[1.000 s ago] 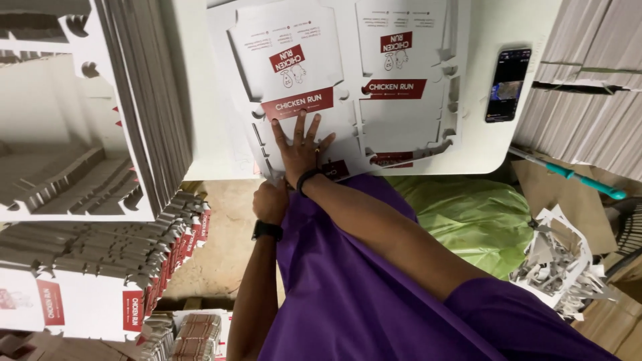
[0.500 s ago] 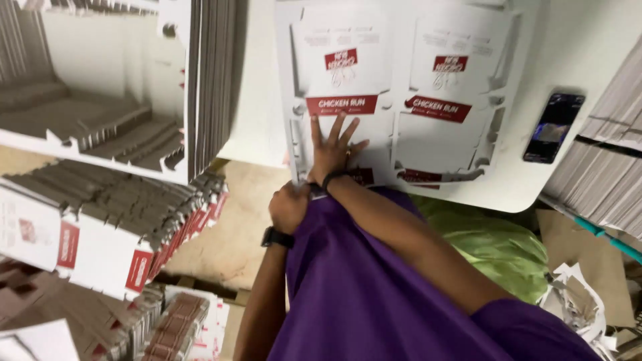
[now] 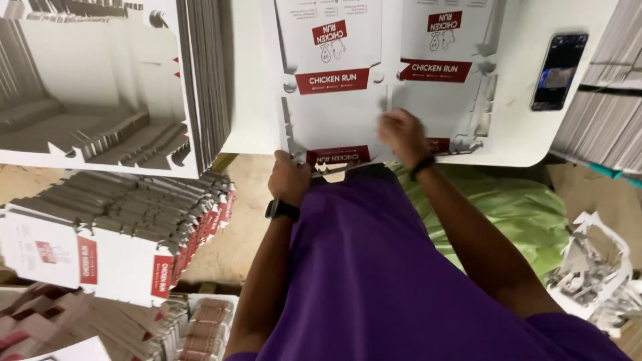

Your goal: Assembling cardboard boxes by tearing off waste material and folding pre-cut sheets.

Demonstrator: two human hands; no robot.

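Observation:
A flat white die-cut carton sheet with red bands (image 3: 331, 107) lies on the white table (image 3: 515, 134), beside a second like sheet (image 3: 441, 60). My left hand (image 3: 289, 177) grips the near edge of the first sheet at the table's rim, with a black watch on the wrist. My right hand (image 3: 401, 134), blurred, rests on the sheets near the seam between the two, fingers curled, a dark band on its wrist. My purple shirt fills the lower middle of the view.
A phone (image 3: 558, 70) lies on the table at the right. Tall stacks of flat cartons (image 3: 107, 87) stand at the left, with more piled below (image 3: 127, 234). A green bag (image 3: 515, 214) and torn cardboard scraps (image 3: 595, 267) lie at the right.
My right hand has slid from the first sheet's middle to the right, toward the seam. My left hand has come up and taken hold of the sheet's near edge. The view has tilted.

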